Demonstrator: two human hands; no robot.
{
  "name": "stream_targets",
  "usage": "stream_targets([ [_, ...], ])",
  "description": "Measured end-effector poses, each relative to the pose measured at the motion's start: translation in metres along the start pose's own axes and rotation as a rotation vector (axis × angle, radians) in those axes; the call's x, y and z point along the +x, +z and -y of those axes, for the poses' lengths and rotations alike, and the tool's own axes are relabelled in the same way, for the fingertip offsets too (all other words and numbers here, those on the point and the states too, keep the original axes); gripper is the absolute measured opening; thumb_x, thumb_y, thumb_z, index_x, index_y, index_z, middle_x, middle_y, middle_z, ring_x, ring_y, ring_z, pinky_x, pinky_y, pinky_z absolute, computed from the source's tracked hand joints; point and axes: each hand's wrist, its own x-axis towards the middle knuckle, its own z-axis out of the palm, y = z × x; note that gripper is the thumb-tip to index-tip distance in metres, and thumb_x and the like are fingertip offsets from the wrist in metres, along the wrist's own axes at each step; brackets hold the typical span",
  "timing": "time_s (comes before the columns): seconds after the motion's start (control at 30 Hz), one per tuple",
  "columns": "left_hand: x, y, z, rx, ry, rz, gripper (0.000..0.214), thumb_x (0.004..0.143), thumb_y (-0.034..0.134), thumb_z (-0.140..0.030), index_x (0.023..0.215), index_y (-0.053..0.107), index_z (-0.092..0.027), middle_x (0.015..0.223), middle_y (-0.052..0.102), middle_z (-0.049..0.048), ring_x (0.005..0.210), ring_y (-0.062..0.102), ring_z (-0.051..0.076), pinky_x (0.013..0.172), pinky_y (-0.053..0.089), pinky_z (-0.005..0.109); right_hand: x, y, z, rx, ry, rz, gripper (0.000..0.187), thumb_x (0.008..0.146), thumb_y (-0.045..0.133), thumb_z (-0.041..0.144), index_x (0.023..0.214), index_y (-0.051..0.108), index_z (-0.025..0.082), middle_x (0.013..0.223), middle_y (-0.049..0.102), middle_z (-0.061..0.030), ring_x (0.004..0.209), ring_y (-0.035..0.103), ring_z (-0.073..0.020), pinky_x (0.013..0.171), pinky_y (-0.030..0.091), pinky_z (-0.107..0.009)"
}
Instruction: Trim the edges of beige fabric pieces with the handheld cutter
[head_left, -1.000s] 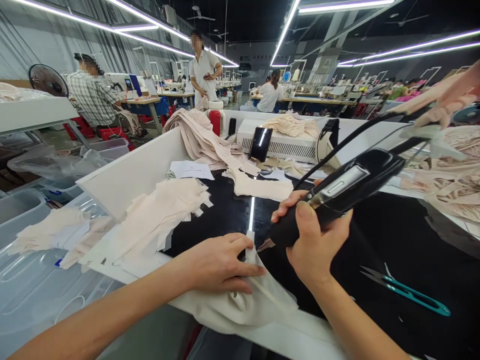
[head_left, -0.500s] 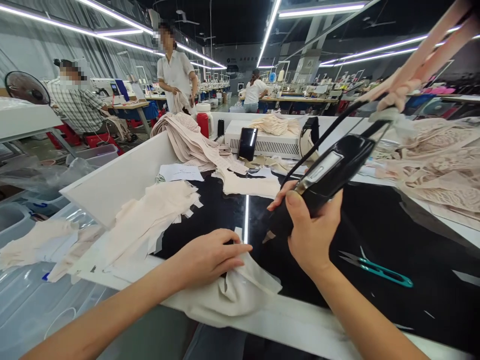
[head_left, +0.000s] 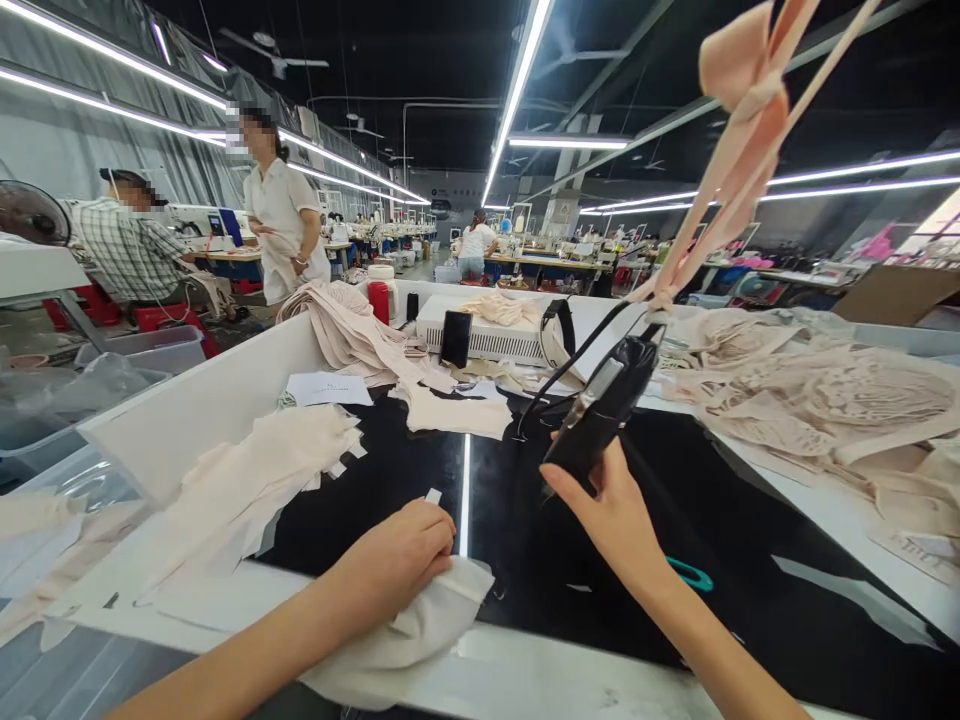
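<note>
My right hand (head_left: 611,510) is closed round the grip of a black corded hand tool (head_left: 600,405), which it holds up over the black worktop (head_left: 720,500). The tool hangs by its cable from a pale pink fabric strap (head_left: 739,110) that runs up to the top right. My left hand (head_left: 397,555) is curled shut on a pale beige fabric piece (head_left: 409,635) at the worktop's near edge. A small scrap of beige fabric (head_left: 433,495) lies just beyond my left fingers.
A stack of cut beige pieces (head_left: 255,480) lies at the left. Lace garments (head_left: 817,400) are heaped at the right. Teal-handled snips (head_left: 690,575) lie by my right wrist. A white machine (head_left: 487,340) stands at the back. Other people work at tables behind.
The view has tilted up. My right hand has lifted the tool off the fabric and away from me. My left hand has drawn the fabric back toward the near edge and curled shut.
</note>
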Motion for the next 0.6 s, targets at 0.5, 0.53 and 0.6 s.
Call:
stream_targets([
  [0.5,-0.003,-0.037,-0.021,-0.351,-0.541,0.172,0.014,0.095,0.07,-0.02,0.108,0.073,-0.024,0.102,0.073,-0.0011,0.093,0.066,0.021,0.084,0.043,0.029,-0.053,-0.145,-0.117,-0.701,-0.133,0.37,0.08,0.102,0.048,0.094,0.13,0.091,0.032,0.132,0.088,-0.0146,0.117,0.088,-0.0384,0.1,0.075,-0.05],
  [0.53,-0.005,-0.039,-0.021,-0.382,-0.569,0.165,0.012,0.093,0.07,-0.022,0.104,0.073,-0.023,0.099,0.072,-0.0016,0.09,0.064,0.021,0.082,0.041,0.03,-0.053,-0.141,-0.113,-0.69,-0.151,0.366,0.079,0.104,0.046,0.093,0.125,0.092,0.032,0.126,0.089,-0.0145,0.111,0.089,-0.0365,0.096,0.076,-0.046],
  [0.6,-0.008,-0.041,-0.019,-0.435,-0.595,0.141,0.009,0.088,0.072,-0.029,0.094,0.072,-0.022,0.093,0.068,-0.002,0.087,0.06,0.02,0.078,0.037,0.03,-0.051,-0.135,-0.107,-0.666,-0.169,0.359,0.08,0.105,0.044,0.092,0.116,0.093,0.03,0.116,0.089,-0.0144,0.102,0.09,-0.0337,0.09,0.075,-0.042],
])
